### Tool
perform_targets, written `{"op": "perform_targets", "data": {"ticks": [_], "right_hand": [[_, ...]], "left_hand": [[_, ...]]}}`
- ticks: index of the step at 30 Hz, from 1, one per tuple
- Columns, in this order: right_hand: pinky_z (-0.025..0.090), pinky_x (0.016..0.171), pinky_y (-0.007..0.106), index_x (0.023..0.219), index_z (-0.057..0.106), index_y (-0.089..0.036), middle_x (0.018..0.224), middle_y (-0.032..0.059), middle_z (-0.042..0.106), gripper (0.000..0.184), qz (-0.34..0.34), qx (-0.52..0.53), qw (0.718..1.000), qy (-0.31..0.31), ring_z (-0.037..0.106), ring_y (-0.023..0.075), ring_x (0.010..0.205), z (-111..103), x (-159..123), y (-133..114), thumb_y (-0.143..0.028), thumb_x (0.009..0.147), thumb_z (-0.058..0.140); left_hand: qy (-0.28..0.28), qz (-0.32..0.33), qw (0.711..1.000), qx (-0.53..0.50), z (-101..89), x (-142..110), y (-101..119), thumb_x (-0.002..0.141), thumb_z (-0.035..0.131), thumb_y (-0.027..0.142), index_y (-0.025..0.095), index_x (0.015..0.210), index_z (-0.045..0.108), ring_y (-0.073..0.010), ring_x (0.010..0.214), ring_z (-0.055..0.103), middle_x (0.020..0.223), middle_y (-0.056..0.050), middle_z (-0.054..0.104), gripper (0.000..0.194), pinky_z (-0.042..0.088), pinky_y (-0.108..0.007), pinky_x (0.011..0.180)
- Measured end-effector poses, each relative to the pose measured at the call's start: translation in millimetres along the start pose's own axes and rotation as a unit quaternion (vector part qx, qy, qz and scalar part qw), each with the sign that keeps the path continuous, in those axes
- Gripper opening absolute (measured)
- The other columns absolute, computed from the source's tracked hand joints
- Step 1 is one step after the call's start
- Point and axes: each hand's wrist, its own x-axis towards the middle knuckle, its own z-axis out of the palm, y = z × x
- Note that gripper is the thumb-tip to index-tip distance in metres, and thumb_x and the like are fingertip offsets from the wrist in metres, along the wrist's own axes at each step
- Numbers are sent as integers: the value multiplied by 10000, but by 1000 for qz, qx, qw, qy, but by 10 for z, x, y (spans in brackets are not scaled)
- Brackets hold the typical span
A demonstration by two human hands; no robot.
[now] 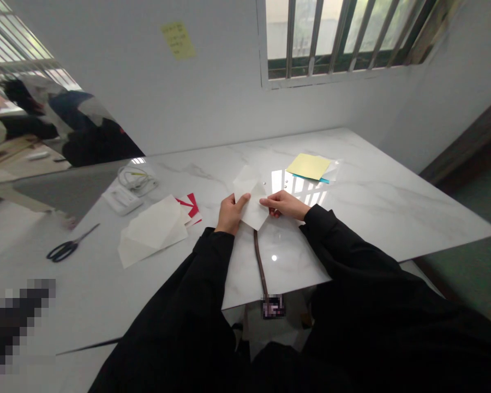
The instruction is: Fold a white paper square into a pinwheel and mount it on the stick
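The polished marble tabletop (376, 218) is gleaming, the paper sheet (253, 210) is looking matt, the black cloth sleeves (352, 256) too

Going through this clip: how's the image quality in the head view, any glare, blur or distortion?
Head view: window light glares off the marble table top beside the folded white paper; the wide lens bends the table's edges; a pixelated patch obscures the lower left; the left hand and right hand look sharp.

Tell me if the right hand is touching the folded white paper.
Touching: the head view shows the right hand with its fingers pressed against the edge of the folded white paper.
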Motion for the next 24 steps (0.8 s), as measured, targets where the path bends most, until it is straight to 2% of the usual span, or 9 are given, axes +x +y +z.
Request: {"op": "perform_targets", "data": {"ticks": [4, 7, 11, 13, 15, 17, 19, 21, 24], "right_hand": [[468, 525, 237, 627, 620, -168, 586, 19, 620, 556, 15, -10, 1000, -8, 555, 107, 519, -3, 3, 14, -635, 887, 772], [467, 532, 231, 692, 641, -162, 609, 14, 616, 503, 20, 30, 999, -4, 561, 109, 543, 6, -3, -5, -598, 912, 762], [518, 588, 232, 1207, 694, -185, 807, 36, 715, 421, 10, 126, 991, 49, 617, 119, 629, -3, -35, -76, -543, 987, 671], [543, 628, 244, 1426, 604, -220, 919, 45, 747, 549, -38, 104, 991, 79, 621, 120, 664, -21, -56, -110, -462, 948, 726], [565, 672, 263, 1510, 559, -263, 1066, 59, 755, 691, -110, 50, 988, 97, 628, 128, 726, -39, -74, -131, -363, 868, 794], [579, 713, 284, 1496, 596, -291, 1239, 82, 725, 702, -168, 0, 982, 90, 649, 146, 815, -48, -87, -133, -304, 826, 803], [580, 723, 290, 1384, 700, -273, 1349, 99, 682, 559, -196, -37, 977, 69, 664, 158, 872, -45, -92, -117, -293, 830, 775], [566, 704, 279, 1238, 784, -239, 1359, 105, 668, 408, -209, -67, 974, 59, 667, 150, 861, -34, -88, -89, -294, 834, 762], [547, 685, 268, 1131, 828, -223, 1298, 101, 685, 311, -212, -94, 970, 65, 651, 131, 814, -20, -74, -51, -297, 837, 760]], "left_hand": [[4, -5, 1000, -5, 0, 14, -15, 650, 901, 526, 105, 1002, 758, -232, 772, 721, 893, -103, 792, 567, 553, -307, 688], [7, -3, 1000, -10, 4, 9, -6, 656, 896, 509, 100, 1013, 753, -229, 776, 721, 900, -105, 792, 562, 551, -302, 691], [24, -3, 999, -41, 5, 0, 20, 668, 890, 501, 101, 1041, 735, -234, 808, 731, 925, -112, 796, 569, 557, -305, 711], [27, -9, 998, -60, 7, -4, 34, 661, 896, 484, 99, 1043, 727, -243, 826, 739, 939, -119, 796, 568, 570, -320, 732], [22, -14, 997, -76, 12, -8, 48, 659, 899, 460, 100, 1056, 722, -256, 859, 748, 956, -125, 796, 564, 585, -342, 772], [17, -15, 996, -84, 15, -12, 60, 666, 896, 447, 104, 1066, 717, -269, 897, 756, 969, -130, 796, 557, 595, -363, 813], [14, -17, 996, -86, 16, -15, 71, 674, 888, 438, 107, 1068, 713, -280, 928, 760, 969, -133, 796, 544, 600, -377, 839], [14, -23, 996, -87, 14, -18, 81, 679, 880, 421, 109, 1064, 709, -285, 942, 763, 960, -131, 795, 524, 603, -379, 843], [12, -35, 995, -88, 11, -20, 89, 686, 870, 388, 104, 1076, 706, -282, 920, 765, 949, -127, 796, 509, 607, -372, 819]]}}
